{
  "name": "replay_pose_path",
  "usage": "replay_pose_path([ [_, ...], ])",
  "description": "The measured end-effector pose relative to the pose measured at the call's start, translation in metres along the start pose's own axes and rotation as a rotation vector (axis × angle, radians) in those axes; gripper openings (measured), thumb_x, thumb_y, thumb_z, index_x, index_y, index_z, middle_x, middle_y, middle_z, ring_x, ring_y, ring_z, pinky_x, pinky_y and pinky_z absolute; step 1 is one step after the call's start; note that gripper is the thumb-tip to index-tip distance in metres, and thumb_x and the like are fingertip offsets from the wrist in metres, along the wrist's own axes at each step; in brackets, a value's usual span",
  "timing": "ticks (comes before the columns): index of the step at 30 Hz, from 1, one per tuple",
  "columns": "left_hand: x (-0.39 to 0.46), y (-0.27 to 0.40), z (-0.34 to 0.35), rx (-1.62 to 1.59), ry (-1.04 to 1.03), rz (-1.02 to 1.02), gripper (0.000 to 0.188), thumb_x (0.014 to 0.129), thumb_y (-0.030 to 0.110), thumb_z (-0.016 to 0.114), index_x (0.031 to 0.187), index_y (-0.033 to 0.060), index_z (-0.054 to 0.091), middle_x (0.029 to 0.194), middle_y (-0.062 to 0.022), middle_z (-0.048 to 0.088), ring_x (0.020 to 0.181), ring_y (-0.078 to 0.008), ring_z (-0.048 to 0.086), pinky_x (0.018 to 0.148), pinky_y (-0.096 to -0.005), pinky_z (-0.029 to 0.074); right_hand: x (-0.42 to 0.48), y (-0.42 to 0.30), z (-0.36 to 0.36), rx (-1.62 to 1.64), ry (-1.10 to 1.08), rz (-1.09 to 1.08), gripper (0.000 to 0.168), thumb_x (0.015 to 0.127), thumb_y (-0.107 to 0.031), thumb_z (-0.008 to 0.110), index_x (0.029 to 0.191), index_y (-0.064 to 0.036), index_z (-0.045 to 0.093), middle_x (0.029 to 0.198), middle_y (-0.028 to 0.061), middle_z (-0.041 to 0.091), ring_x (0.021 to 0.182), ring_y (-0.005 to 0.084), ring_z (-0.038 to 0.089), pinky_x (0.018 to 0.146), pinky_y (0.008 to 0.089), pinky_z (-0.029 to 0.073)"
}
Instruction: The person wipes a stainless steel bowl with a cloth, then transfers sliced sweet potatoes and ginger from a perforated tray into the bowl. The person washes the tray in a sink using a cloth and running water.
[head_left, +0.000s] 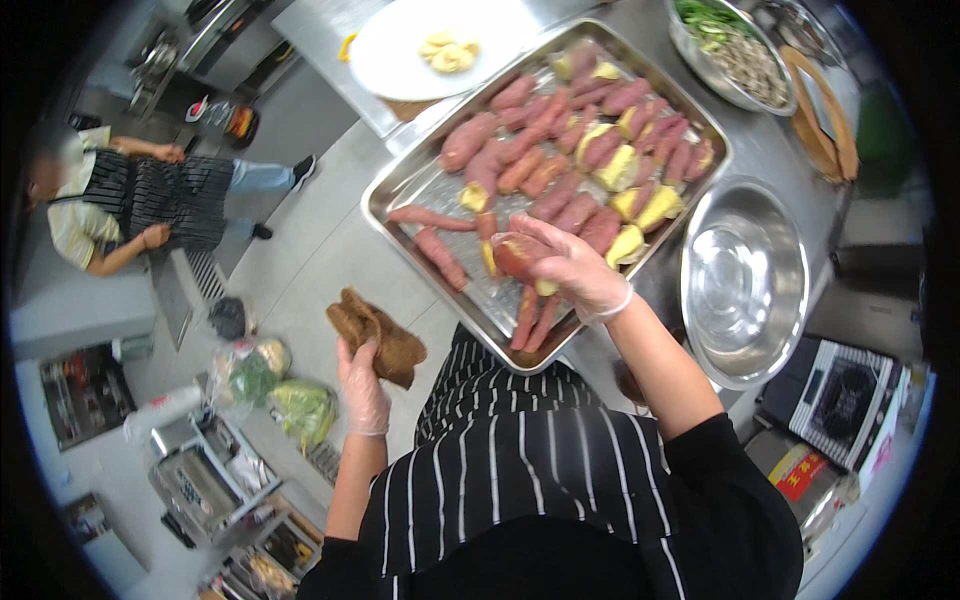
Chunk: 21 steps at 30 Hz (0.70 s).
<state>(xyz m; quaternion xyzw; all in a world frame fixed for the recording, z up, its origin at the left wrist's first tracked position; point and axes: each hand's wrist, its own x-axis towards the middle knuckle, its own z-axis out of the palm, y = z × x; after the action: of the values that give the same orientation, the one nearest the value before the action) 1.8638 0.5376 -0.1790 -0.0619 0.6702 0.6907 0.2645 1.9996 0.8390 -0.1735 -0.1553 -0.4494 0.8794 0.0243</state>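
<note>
In my left hand (362, 391), which wears a clear plastic glove, I grip a folded brown cloth (390, 349) out over the floor. My right hand (583, 276), gloved the same way, holds a red-skinned sweet potato (517, 255) above the near side of a steel tray (474, 296). Spread across this tray are many sweet potatoes (467, 140). Several of them show yellow flesh, such as the cut piece (619, 166) on the right. Under my right hand, thin sweet potatoes (526, 319) lie near the tray's front corner.
A steel bowl (750, 281) stands right of the tray, and another bowl (739, 60) holds greens and chopped pieces. Behind lies a white plate (390, 56) with yellow slices. A person (142, 195) stands to the left; bagged vegetables (259, 375) sit on the floor.
</note>
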Motion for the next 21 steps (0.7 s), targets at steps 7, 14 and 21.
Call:
replay_pose_path([
  [7,0.002,-0.004,0.009,-0.043,-0.082,0.005,0.054,0.089,0.012,0.053,0.14,0.003,0.04,0.127,-0.0112,0.054,0.115,-0.025,0.055,0.1,-0.0386,0.046,-0.115,-0.057,-0.058,0.191,0.301,-0.312,0.099,0.076,-0.058,0.073,0.145,0.002,0.036,0.141,0.0209,0.048,0.132,0.0327,0.046,0.115,0.0451,0.032],
  [14,0.011,-0.001,0.025,-0.038,-0.112,-0.055,0.053,0.088,0.01,0.053,0.139,0.0037,0.039,0.126,-0.0116,0.054,0.114,-0.0251,0.056,0.099,-0.0396,0.047,-0.184,-0.036,-0.172,-0.413,0.97,-0.197,0.086,0.082,-0.036,0.076,0.144,0.007,0.035,0.138,0.0175,0.05,0.127,0.0231,0.049,0.109,0.0321,0.035],
  [21,0.013,-0.003,0.023,-0.044,-0.075,-0.057,0.054,0.088,0.009,0.053,0.14,0.0049,0.038,0.126,-0.0117,0.054,0.114,-0.0253,0.056,0.098,-0.0396,0.047,-0.153,-0.005,-0.215,-1.418,0.971,0.079,0.104,0.067,-0.039,0.083,0.145,0.006,0.031,0.143,0.0268,0.04,0.135,0.0384,0.039,0.114,0.0405,0.031],
])
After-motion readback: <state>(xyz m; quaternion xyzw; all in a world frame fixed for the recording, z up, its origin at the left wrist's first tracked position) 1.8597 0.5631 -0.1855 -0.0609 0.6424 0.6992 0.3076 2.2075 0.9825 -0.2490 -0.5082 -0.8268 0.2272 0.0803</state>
